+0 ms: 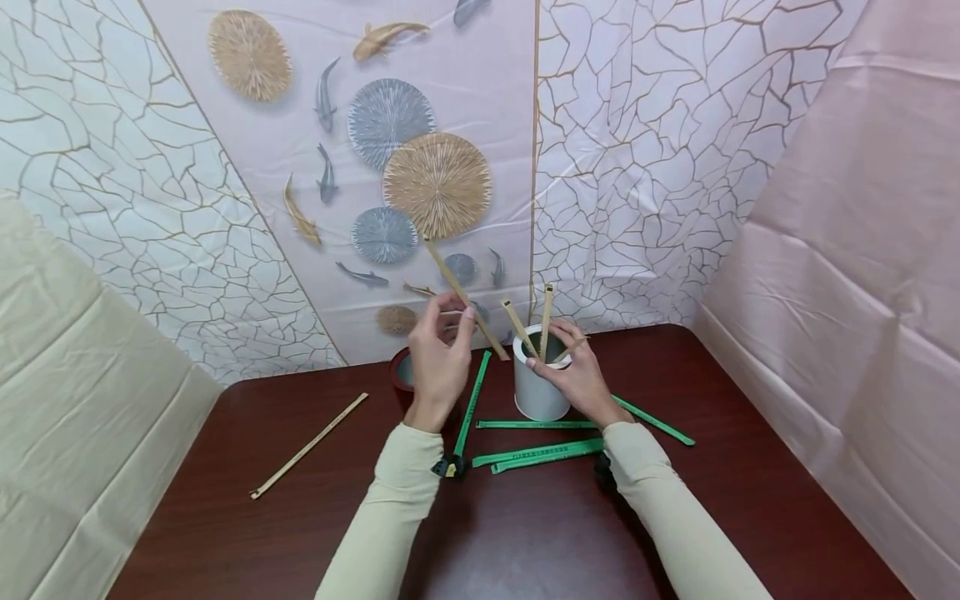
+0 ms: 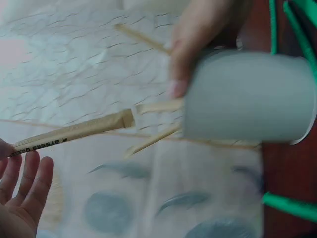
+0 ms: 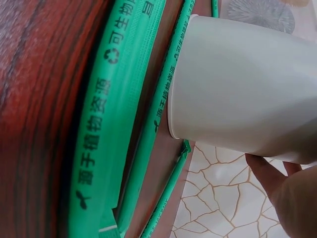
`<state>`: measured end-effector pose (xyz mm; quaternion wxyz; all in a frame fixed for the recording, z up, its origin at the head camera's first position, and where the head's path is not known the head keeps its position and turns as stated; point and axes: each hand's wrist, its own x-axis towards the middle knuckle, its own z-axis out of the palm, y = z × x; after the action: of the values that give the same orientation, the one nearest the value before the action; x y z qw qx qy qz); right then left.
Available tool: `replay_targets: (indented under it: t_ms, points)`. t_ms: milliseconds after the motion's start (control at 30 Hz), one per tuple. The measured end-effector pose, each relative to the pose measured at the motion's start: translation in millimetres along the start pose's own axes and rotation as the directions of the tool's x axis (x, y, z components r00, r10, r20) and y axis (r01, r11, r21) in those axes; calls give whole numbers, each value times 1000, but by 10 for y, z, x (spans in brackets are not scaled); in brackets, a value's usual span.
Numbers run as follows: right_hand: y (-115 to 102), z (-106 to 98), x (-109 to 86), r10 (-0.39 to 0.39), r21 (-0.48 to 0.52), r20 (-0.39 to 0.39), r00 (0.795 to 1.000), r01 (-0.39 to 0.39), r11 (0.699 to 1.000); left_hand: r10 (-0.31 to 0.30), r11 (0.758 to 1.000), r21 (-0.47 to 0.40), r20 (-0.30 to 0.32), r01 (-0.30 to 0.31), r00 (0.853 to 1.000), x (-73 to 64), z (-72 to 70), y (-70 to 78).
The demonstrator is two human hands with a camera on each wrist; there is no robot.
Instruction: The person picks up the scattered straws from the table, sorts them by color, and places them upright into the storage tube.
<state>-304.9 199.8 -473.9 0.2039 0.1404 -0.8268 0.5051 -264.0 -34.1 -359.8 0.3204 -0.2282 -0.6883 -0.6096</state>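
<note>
My left hand (image 1: 441,354) pinches a brown paper-wrapped straw (image 1: 450,275) between thumb and fingers, tilted in the air left of a white cup (image 1: 538,396). In the left wrist view, the end of this straw (image 2: 74,133) appears near the cup's mouth; whether they touch I cannot tell. With thumb and fingers on either side near the rim, my right hand (image 1: 583,379) holds the upright cup. Several brown wrapped straws (image 1: 547,321) lean out of it. A dark red cup (image 1: 397,379) stands partly hidden behind my left hand.
Several green wrapped straws (image 1: 532,425) lie around the white cup's base, one green straw (image 1: 660,423) to its right. Another brown straw (image 1: 311,446) lies at the left of the dark red-brown table (image 1: 517,533). Patterned cloth (image 1: 645,192) hangs behind the table.
</note>
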Motion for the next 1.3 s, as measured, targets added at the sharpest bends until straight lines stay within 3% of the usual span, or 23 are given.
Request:
replay_targets:
  t_ms: [233,433,533,767,833,967,1133,1300]
  points:
    - [-27,-6,-10,-7,11,-6,1000,7,1000,-44,998,38,39,42,998,-173,322,-233]
    - [-16,-2,-6,-4,21,-4,1000,4,1000,-130,974,197,99,109,987,-269,467,-453]
    - [-20,8,-7,-8,26,-5,1000,8,1000,-197,945,291,139,150,971,-304,495,-540]
    - [-28,47,1,-22,27,5,1000,21,999,-345,853,477,213,211,914,-351,497,-630]
    - [-21,59,10,-25,23,6,1000,25,999,-366,841,494,218,221,905,-366,483,-628]
    - [-16,65,15,-34,18,-4,999,34,999,-382,850,466,220,247,898,-401,431,-592]
    - [-15,47,0,-19,22,-6,1000,19,1000,-349,876,417,198,244,916,-397,291,-462]
    - [2,-20,2,-10,3,2,1000,10,1000,-236,919,362,193,154,953,-226,-53,-171]
